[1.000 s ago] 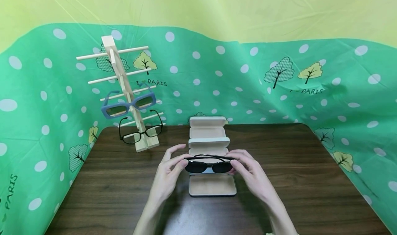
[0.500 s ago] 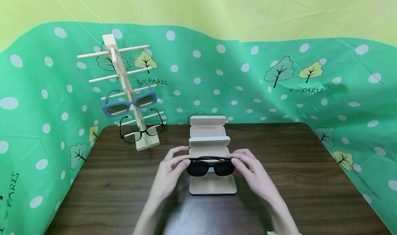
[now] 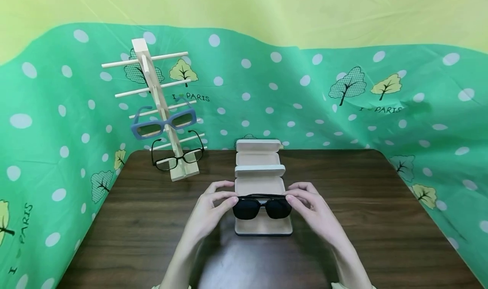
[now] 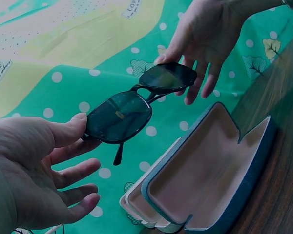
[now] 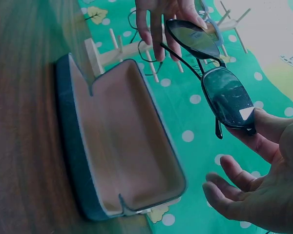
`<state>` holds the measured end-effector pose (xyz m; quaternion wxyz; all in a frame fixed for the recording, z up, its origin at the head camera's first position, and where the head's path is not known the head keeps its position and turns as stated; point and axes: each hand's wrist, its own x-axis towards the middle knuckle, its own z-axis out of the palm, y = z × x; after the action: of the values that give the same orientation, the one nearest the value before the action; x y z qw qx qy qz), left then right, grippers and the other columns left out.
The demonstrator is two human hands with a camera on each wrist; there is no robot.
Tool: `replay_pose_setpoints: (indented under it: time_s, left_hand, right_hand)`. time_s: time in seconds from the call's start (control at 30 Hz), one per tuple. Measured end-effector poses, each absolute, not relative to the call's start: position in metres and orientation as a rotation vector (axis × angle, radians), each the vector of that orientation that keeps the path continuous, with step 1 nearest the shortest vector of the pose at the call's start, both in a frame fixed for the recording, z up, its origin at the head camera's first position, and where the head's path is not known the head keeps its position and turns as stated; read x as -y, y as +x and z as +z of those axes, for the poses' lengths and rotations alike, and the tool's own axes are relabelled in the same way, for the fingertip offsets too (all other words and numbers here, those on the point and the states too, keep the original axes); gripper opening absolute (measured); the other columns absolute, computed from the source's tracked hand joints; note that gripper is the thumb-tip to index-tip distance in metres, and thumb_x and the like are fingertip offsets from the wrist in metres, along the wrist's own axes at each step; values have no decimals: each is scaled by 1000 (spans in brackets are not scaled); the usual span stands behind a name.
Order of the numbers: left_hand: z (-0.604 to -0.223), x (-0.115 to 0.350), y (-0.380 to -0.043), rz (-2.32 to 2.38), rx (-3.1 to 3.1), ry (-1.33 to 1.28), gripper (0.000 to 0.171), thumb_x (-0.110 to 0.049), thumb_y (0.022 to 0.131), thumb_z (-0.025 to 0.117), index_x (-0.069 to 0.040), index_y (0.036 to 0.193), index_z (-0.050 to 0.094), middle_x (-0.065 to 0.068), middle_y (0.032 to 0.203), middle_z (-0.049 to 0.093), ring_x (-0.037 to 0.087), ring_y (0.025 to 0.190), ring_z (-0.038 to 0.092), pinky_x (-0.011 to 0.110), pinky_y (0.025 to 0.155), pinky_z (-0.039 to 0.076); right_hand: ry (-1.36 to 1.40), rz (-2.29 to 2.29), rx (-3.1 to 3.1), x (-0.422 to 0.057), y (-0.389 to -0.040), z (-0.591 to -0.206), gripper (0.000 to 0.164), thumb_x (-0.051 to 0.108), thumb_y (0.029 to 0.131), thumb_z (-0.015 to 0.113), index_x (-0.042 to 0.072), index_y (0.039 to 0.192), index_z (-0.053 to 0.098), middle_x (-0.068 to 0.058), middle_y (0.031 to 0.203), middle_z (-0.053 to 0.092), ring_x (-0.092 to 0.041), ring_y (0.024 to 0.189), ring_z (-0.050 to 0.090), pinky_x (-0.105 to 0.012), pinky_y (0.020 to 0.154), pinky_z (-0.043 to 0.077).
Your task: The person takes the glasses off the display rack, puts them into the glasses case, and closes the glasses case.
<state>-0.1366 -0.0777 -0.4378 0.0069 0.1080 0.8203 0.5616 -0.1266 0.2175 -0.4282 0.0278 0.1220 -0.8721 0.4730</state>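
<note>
Black sunglasses (image 3: 262,207) with dark lenses are held level by both hands, folded temples showing behind the lenses. My left hand (image 3: 209,210) pinches one outer corner of the frame between thumb and index finger. At the opposite corner my right hand (image 3: 313,212) pinches in the same way. The other fingers of each hand spread loosely away. Below the sunglasses lies an open glasses case (image 3: 264,228) with a beige lining; in the right wrist view its dark outer wall (image 5: 78,161) shows. The sunglasses hide part of it in the head view.
Behind the near case stand more open, pale-lined cases (image 3: 259,170) in a row. A wooden display rack (image 3: 160,102) at the back left bears blue sunglasses (image 3: 164,123) and black-rimmed eyeglasses (image 3: 179,158). A printed green cloth (image 3: 305,123) hangs behind the wooden table (image 3: 381,221).
The sunglasses have tilted so their lenses face the head camera more fully, and they sit slightly lower against the case. Both hands keep their pinch. The head view has shifted slightly.
</note>
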Motion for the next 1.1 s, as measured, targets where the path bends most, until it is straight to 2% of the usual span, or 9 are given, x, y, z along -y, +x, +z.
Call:
replay_pose_setpoints:
  time_s: [0.13, 0.3, 0.5, 0.7, 0.83, 1.1]
  left_hand:
    - [-439, 80, -135, 1740, -2585, 315, 14, -24, 96, 73, -19, 106, 81, 0, 140, 63, 24, 135, 55, 46, 108, 45]
    - [-442, 80, -131, 1696, -2600, 287, 12, -24, 95, 74, -19, 103, 82, 0, 138, 63, 24, 135, 55, 45, 106, 47]
    - [-449, 74, -128, 1623, -2610, 314, 10, -26, 94, 75, -22, 100, 82, 0, 138, 63, 26, 135, 55, 45, 105, 46]
    - [-460, 71, -126, 1628, -2606, 310, 12, -28, 94, 76, -19, 98, 83, 3, 143, 62, 33, 144, 48, 58, 115, 38]
    - [-470, 71, -125, 1640, -2597, 293, 14, -30, 93, 77, -19, 97, 83, 5, 145, 61, 36, 149, 42, 62, 119, 33]
    - [-487, 68, -128, 1613, -2610, 249, 14, -32, 90, 79, -20, 92, 84, 7, 143, 64, 34, 142, 50, 58, 115, 40]
  right_hand:
    - [387, 1459, 2708, -216, -126, -432, 15, 24, 103, 63, 22, 109, 77, -8, 135, 58, -18, 122, 55, -29, 96, 50]
    - [403, 1457, 2740, -218, -124, -436, 14, 26, 103, 64, 24, 108, 77, -10, 144, 53, -32, 131, 53, -49, 99, 49]
    - [409, 1398, 2788, -226, -116, -443, 13, 25, 102, 64, 25, 106, 77, -12, 151, 50, -38, 133, 54, -44, 96, 49]
    - [381, 1436, 2809, -229, -112, -455, 14, 27, 103, 64, 23, 107, 77, -18, 155, 45, -47, 140, 47, -63, 102, 45]
    - [349, 1432, 2829, -229, -111, -463, 14, 27, 102, 64, 23, 107, 77, -22, 155, 46, -49, 141, 45, -64, 104, 44]
    - [250, 1461, 2907, -232, -113, -472, 20, 34, 103, 63, 22, 108, 77, -19, 156, 46, -48, 143, 45, -64, 107, 43]
